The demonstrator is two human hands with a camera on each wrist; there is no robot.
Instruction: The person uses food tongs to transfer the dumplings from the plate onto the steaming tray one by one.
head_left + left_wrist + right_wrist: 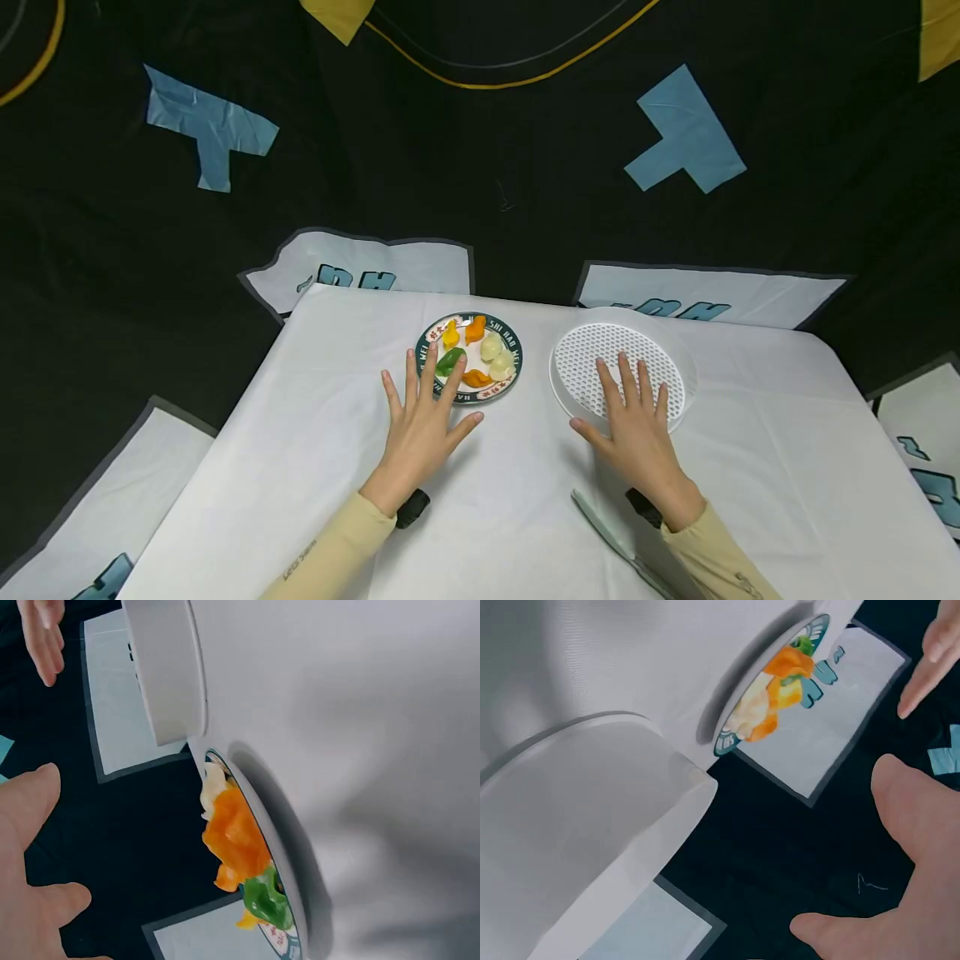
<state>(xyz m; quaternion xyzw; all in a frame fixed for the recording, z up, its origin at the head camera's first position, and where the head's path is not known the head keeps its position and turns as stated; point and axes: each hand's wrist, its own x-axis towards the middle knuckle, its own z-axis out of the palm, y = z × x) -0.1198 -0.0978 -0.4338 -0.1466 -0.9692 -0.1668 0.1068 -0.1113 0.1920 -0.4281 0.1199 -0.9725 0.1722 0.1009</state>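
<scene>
Round plate with a dark green, lettered rim [510, 337] sits toward the far side of the white-covered table [300, 467], and from where I stand it bears orange pieces [476, 330], a yellow piece [450, 335], a green piece [450, 362] and pale, rounded pieces [502, 366]. Over its near part the person's left hand [420, 425] hovers with fingers spread, holding nothing. Well apart, the right hand [637, 429], likewise spread and bare, hovers over a round white container with a perforated surface [592, 350]. Nearer the person lies a slender grey-green knife-like utensil [600, 525].
</scene>
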